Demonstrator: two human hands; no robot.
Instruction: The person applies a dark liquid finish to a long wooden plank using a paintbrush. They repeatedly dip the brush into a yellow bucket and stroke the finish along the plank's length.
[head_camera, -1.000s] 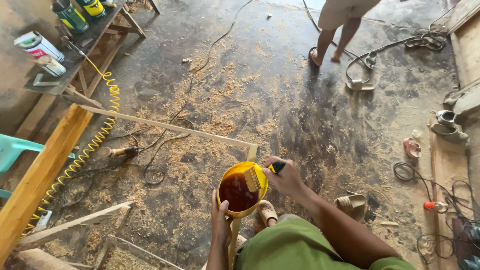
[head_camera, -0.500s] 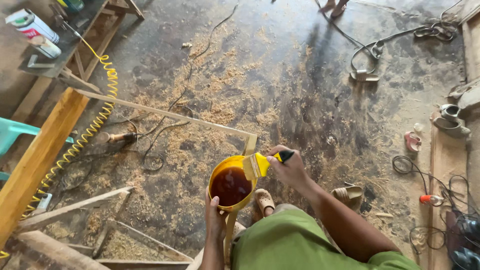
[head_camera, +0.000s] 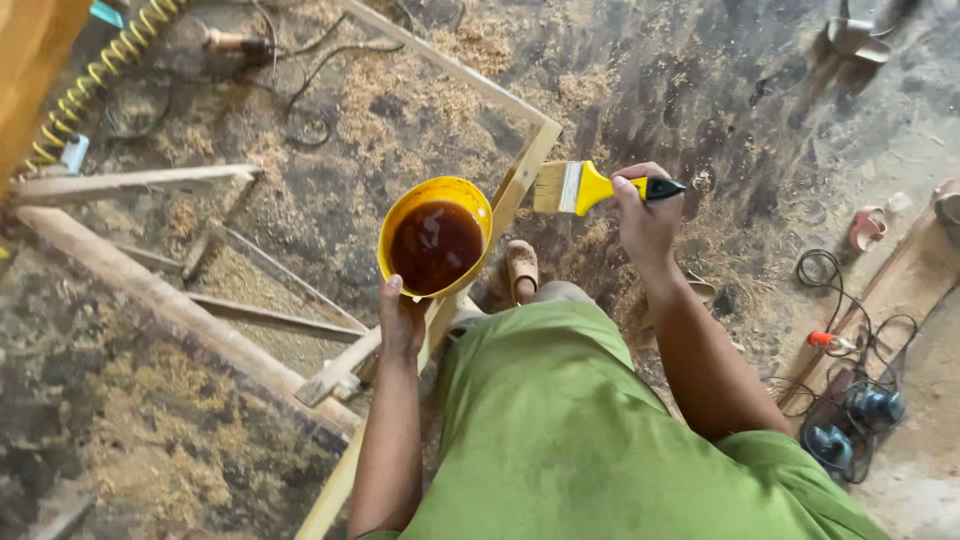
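My left hand (head_camera: 402, 318) grips the near rim of a yellow bowl (head_camera: 404, 211) filled with dark brown liquid (head_camera: 436, 245). My right hand (head_camera: 645, 215) holds a flat paintbrush (head_camera: 585, 187) with a yellow and black handle. Its pale bristles point left, a little to the right of the bowl and apart from it. Both are held above a frame of light wooden strips (head_camera: 522, 185) that stands on the floor. My green clothing (head_camera: 570, 420) fills the lower middle, and one sandalled foot (head_camera: 522, 268) shows below the bowl.
Sawdust covers the dark floor (head_camera: 640, 70). A yellow coiled hose (head_camera: 95, 70) and a wooden beam (head_camera: 30, 70) are at the upper left. Loose wooden planks (head_camera: 130, 182) lie left. Cables and power tools (head_camera: 850, 400) sit at the lower right, a sandal (head_camera: 866, 228) further up.
The view has tipped down and closer. The brush has come away from the bowl's rim and now sits to the right of it. The bowl stays in my left hand.
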